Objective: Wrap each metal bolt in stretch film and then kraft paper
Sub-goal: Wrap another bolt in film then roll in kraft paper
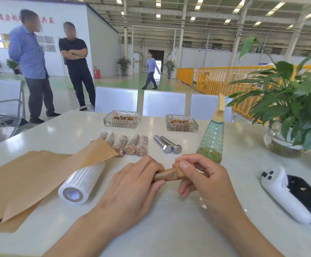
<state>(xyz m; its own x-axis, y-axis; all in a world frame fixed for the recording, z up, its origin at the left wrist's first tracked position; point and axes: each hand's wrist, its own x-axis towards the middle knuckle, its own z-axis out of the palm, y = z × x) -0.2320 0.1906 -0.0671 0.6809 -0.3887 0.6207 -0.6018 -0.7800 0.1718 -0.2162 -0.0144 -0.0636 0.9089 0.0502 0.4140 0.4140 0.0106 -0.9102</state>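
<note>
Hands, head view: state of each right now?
Left hand: curled around one end of the paper-wrapped bolt, holding it.
Right hand: pinching the kraft paper at the bolt's other end, thumb on top.

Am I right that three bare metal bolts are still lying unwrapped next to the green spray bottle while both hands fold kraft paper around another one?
Not quite: the head view shows two bare metal bolts, not three, beside the green spray bottle. The rest holds: the left hand and right hand are folding kraft paper around the bolt being wrapped.
</note>
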